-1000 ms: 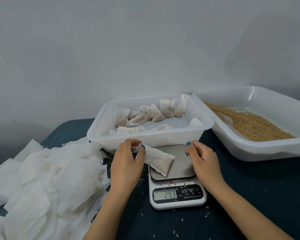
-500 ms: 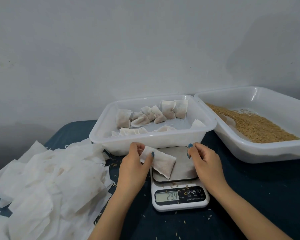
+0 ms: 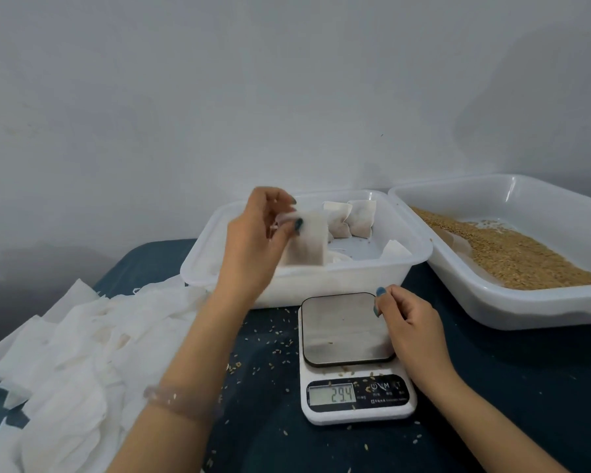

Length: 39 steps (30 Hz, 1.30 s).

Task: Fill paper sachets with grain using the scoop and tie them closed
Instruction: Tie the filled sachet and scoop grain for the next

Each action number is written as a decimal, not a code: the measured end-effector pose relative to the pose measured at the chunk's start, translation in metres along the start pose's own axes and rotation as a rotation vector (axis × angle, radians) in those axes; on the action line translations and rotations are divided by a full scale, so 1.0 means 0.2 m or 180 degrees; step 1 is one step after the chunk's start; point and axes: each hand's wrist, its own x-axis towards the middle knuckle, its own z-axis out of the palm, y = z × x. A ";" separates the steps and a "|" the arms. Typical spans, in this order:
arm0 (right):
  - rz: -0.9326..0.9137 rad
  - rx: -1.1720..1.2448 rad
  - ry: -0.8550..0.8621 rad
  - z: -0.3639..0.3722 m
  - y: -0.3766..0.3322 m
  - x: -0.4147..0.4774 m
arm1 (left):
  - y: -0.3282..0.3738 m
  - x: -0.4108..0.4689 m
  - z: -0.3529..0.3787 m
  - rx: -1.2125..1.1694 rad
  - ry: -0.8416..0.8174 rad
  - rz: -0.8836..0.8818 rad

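Sachet (image 3: 306, 242) of white paper, filled and slightly blurred, hangs in the air above the near left part of a white plastic bin (image 3: 420, 249). The left hand (image 3: 253, 240) pinches its top edge between thumb and fingers. More filled sachets (image 3: 352, 220) lie at the far side of that bin.

The right hand (image 3: 411, 324) rests just right of the steel platform of a white kitchen scale (image 3: 359, 402), which stands near the bin. Its fingers are curled in, thumb tip meeting forefinger, and nothing shows between them. The scale display reads 29.4.

To the right, a larger white tray (image 3: 526, 314) holds a bed of brown grain (image 3: 505, 256). At the left lies a loose pile of flat paper sachets (image 3: 82, 353). Stray grains (image 3: 275, 339) dot the dark blue table cover (image 3: 509, 387). A pale bracelet (image 3: 174, 401) circles the left wrist.
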 end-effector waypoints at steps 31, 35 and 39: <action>0.0020 0.0020 -0.0080 0.01 0.00 -0.01 | -0.10 0.15 -0.30 0.2931 -0.2069 -0.1124; -0.0001 0.0034 -0.0088 0.01 -0.01 -0.01 | -0.11 0.07 -0.44 0.4054 -0.2676 -0.1950; -0.0014 0.0050 -0.0113 0.01 -0.01 -0.02 | -0.24 -0.03 -0.43 0.4449 -0.3013 -0.2234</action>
